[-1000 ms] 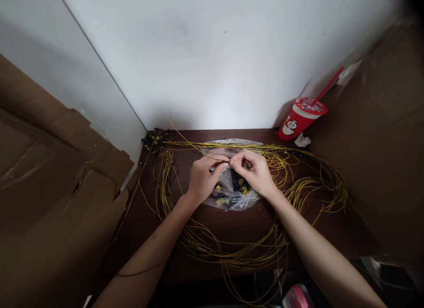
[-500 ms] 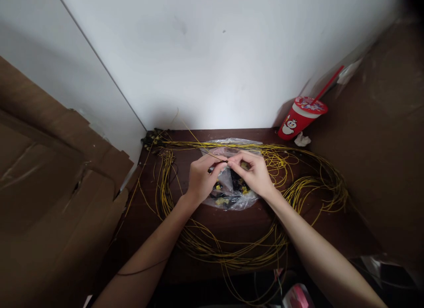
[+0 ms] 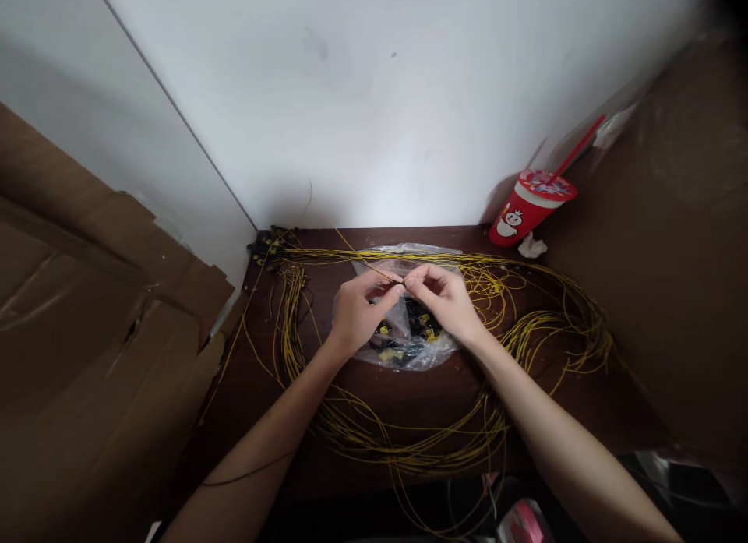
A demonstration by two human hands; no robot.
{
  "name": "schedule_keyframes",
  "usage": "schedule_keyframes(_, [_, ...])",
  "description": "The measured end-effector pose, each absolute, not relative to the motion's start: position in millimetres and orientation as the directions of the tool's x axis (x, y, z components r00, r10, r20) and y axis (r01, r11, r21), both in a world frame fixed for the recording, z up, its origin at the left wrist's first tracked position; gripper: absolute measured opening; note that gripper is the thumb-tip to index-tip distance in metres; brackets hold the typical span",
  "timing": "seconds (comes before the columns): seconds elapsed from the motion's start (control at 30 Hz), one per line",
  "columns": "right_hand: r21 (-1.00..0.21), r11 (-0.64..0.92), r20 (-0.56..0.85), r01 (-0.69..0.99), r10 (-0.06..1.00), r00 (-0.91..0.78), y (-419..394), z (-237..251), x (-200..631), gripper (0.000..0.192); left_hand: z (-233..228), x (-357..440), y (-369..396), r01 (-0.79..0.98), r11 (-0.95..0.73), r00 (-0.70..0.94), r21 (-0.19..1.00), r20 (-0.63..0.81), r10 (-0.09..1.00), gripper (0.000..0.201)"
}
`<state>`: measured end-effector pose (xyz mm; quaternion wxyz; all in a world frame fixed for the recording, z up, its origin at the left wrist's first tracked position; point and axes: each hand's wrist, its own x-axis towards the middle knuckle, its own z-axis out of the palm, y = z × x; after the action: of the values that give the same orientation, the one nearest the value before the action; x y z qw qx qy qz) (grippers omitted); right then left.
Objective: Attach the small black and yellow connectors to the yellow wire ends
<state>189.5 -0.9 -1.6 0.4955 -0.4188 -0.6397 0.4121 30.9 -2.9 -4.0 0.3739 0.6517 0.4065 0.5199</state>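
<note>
Many loose loops of thin yellow wire [image 3: 409, 449] ring the lower table [image 3: 403, 395], ready to snag my forearms, I judge. At centre, left hand [image 3: 356, 313] and right hand [image 3: 447, 301] pinch one wire end [image 3: 402, 282] above a crinkly clear bag [image 3: 409, 348]; it could slip. Glossy red cup [image 3: 529, 208] upper right.

You have two hands over the desk [image 3: 409, 403]: one left hand [image 3: 356, 313] and one right hand [image 3: 447, 301], meeting above the one clear plastic bag [image 3: 409, 348]. Inside that bag lie many small black and yellow parts, too crowded to count. Around the bag loop many yellow wires [image 3: 409, 449], uncountable. Right of the bag stands one red cup [image 3: 526, 212] with one straw [image 3: 578, 147].
</note>
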Motion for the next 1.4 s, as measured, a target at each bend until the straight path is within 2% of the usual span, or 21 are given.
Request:
schedule_keyframes(0.3, [-0.803, 0.48, 0.431, 0.352, 0.877, -0.214, -5, -1, 188, 0.012, -3, 30, -1, 0.154, -0.358, 0.16, 0.921, 0.334, 0.929, 0.008])
schedule_keyframes(0.5, [-0.769, 0.519, 0.477, 0.372, 0.855, -0.205, -6, 2, 187, 0.012, -5, 35, -5, 0.014, -0.341, 0.166, 0.94, 0.334, 0.928, 0.015])
schedule_keyframes(0.77, [-0.63, 0.61, 0.561, 0.481, 0.785, -0.261, -9, 6, 187, 0.008, -11, 39, -5, 0.069, -0.361, 0.133, 0.93, 0.35, 0.927, 0.011])
schedule_keyframes(1.03, [-0.769, 0.513, 0.515, 0.383, 0.851, -0.105, -3, 2, 192, 0.01, -6, 36, -4, 0.13, -0.317, 0.184, 0.94, 0.291, 0.939, 0.007])
schedule_keyframes(1.2, [-0.813, 0.491, 0.482, 0.314, 0.869, -0.111, -3, 0, 190, 0.011, 1, 36, -7, 0.118, -0.288, 0.193, 0.95, 0.262, 0.945, 0.009])
schedule_keyframes(1.4, [-0.812, 0.492, 0.478, 0.312, 0.869, -0.126, -4, 1, 187, 0.012, 0, 36, -6, 0.042, -0.25, 0.115, 0.967, 0.244, 0.963, 0.01])
